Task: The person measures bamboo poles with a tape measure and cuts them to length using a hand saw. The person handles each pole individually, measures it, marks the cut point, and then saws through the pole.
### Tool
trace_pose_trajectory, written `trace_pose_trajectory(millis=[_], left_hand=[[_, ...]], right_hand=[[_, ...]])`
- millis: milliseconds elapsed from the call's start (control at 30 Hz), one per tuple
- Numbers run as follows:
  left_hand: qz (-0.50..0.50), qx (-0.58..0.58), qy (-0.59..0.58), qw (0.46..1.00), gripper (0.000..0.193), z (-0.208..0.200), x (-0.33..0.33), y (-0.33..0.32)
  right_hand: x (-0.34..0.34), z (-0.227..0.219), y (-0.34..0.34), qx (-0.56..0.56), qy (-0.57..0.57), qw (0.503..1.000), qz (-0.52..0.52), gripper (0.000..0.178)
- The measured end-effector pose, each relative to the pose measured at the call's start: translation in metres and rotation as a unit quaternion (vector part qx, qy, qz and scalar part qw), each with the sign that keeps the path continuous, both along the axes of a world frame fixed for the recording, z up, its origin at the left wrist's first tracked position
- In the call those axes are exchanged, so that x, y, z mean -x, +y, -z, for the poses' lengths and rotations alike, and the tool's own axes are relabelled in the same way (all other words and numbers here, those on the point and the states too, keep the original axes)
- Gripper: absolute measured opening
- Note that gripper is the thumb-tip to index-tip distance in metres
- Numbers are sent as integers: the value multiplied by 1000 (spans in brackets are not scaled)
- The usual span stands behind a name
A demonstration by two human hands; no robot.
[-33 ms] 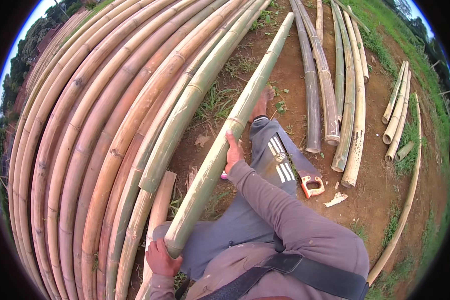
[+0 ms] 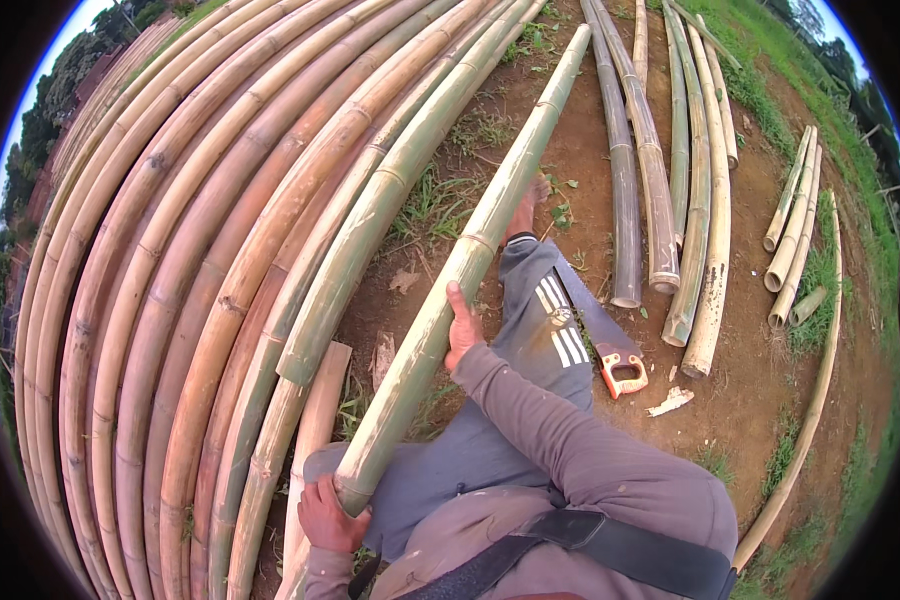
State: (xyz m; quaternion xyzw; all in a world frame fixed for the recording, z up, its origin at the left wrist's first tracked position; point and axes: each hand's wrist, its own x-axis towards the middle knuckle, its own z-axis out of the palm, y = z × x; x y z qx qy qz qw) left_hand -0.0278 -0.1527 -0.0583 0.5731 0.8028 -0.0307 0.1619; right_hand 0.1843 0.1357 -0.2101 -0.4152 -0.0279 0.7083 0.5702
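Bamboo pole (image 2: 468, 260) lies left of handsaw (image 2: 621, 350). Left hand (image 2: 331, 516) bends fingers round near end; right hand (image 2: 463, 328) meets mid-length, thumb alongside, finger closure hidden. Judged stiff, heavyish, slick-skinned; best held at both points.

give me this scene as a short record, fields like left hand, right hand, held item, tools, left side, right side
left hand: left hand grips the near end of the bamboo pole
right hand: right hand holds that pole farther along, thumb showing, other fingers mostly hidden
held item: pale green bamboo, slanting away to the upper right
tools: handsaw with orange handle, lying beside the person's leg, in neither hand
left side: long bamboo poles side by side
right side: several loose poles and, farther right, shorter pieces
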Motion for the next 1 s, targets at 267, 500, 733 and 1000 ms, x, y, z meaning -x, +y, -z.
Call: trace_pose_trajectory(millis=[267,500,733,1000], left_hand=[[-368,12,264,892,74,-19,112,-166],[-619,-9,241,747,74,-5,122,-346],[-616,-182,122,757,74,50,118,-313],[-597,-266,56,754,75,71,118,-278]], right_hand=[[1,15,-62,36,-13,993,-115,87],[5,3,-68,40,-61,995,-72,75],[-1,-14,-56,-15,-103,991,-87,62],[-31,-24,95,-94,-71,989,-84,60]])
